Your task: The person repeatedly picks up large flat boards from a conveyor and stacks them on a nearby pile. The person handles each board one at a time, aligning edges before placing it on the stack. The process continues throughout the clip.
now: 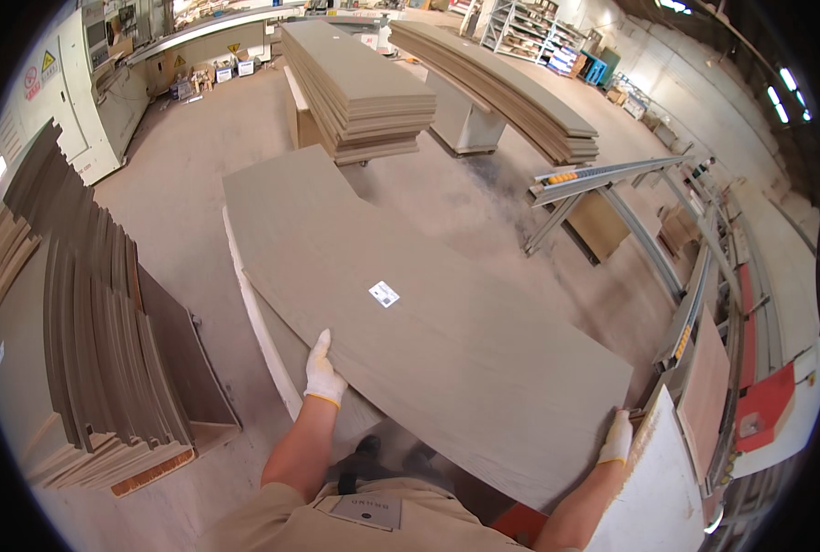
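The grey-brown panel (484,368) hides its own underside and most of your fingers — your left hand (324,373) grips its near edge, pointing forward; your right hand (616,438) grips its right end. It spans between them, stretching ahead past the left — forearms spread wide.

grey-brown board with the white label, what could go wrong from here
The grey-brown board reaches well beyond the gloved left hand, so its far end might dip or swing. That end appears near a stack of boards, which it could knock, though depth is hard to judge. The gloved right hand, at the board's edge, looks close to a white panel and could get pinched.
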`<state>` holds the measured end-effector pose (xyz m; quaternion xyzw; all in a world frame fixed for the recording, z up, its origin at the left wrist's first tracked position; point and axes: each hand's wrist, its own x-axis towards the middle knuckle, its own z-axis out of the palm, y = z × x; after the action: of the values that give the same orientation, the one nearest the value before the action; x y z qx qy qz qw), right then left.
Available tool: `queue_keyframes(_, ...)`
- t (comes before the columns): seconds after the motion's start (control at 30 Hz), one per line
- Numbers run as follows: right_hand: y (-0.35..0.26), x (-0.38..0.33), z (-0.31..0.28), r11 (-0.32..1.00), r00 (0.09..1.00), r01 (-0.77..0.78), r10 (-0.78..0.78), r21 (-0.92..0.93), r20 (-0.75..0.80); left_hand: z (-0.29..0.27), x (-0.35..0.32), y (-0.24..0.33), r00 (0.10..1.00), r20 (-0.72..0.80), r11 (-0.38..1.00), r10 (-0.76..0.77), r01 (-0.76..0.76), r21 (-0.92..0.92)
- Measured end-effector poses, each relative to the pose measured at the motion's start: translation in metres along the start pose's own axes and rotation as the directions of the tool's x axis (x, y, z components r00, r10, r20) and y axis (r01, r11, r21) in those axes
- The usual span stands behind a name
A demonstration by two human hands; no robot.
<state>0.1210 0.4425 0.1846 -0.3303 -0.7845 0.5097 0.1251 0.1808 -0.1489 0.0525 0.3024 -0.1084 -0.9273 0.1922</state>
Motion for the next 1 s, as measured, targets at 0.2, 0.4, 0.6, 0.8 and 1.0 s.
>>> queue_keyframes(0.2,0.021,-0.038,0.087,0.989,0.991,-0.107,0.098,0.101,0.091,-0.010,0.069,0.043,0.989,0.008,0.982,0.148,-0.148,0.117)
queue_keyframes(0.4,0.017,-0.106,0.196,0.884,0.899,-0.361,0.245,0.297,0.362,0.001,0.024,0.018,0.977,0.020,0.937,0.212,-0.209,0.280)
queue_keyframes(0.6,0.021,-0.163,0.249,0.832,0.707,-0.548,0.406,0.087,0.579,0.007,0.027,0.086,0.920,0.108,0.703,0.376,-0.359,0.614)
queue_keyframes(0.8,-0.012,-0.219,0.233,0.924,0.502,-0.132,0.374,-0.358,0.780,0.002,0.036,0.129,0.751,0.087,0.167,0.655,-0.256,0.952)
queue_keyframes(1.0,0.026,-0.186,0.223,0.936,0.620,-0.012,0.284,-0.353,0.731,-0.015,0.002,0.093,0.834,-0.087,-0.004,0.545,0.107,0.994)
